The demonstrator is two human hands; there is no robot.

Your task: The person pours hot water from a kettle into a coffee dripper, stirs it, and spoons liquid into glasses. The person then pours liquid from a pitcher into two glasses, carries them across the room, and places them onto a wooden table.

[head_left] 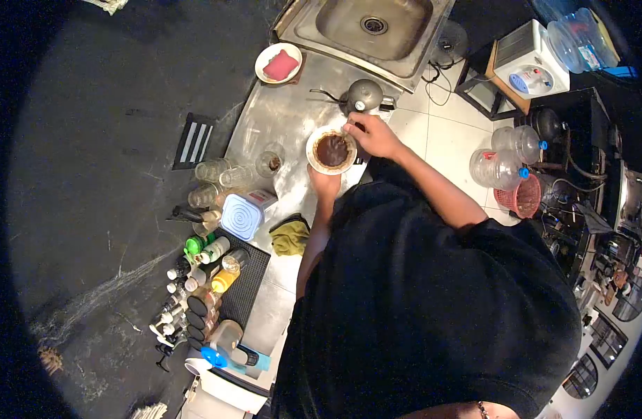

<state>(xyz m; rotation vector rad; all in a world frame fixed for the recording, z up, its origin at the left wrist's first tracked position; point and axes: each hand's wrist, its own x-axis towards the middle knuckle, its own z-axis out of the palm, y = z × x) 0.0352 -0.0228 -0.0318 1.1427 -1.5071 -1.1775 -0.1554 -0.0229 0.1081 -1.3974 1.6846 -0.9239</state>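
Near the middle of the view, over the steel counter [247,136], the white bowl [310,150] holds a dark brown mixture [333,151], with brown smears around its inner wall. Clock directions here run from this bowl, with twelve at the top of the view. The left hand [326,184] is at the bowl's six o'clock side, gripping it by its edge and underside. The right hand [375,135] comes in from two o'clock, its fingers bent and pinched together over the rim; whether they hold a slim utensil, I cannot tell.

At one o'clock, near the right hand, stands a grey kettle [363,91] with a thin spout pointing to nine o'clock and a dark handle opposite. Farther off in roughly that direction is the steel sink [303,29]. At eleven o'clock a second bowl [260,64] contains a pink sponge [281,65]. At nine o'clock stands a glass [271,158] with brown matter inside, and more clear glasses [213,170] stand beyond it. A container with a pale blue lid [241,217] sits at eight o'clock, and a crumpled olive cloth [290,238] lies at seven, near the left forearm. Well apart at three o'clock, large water bottles [495,169] lie beside a pink basket [526,197].
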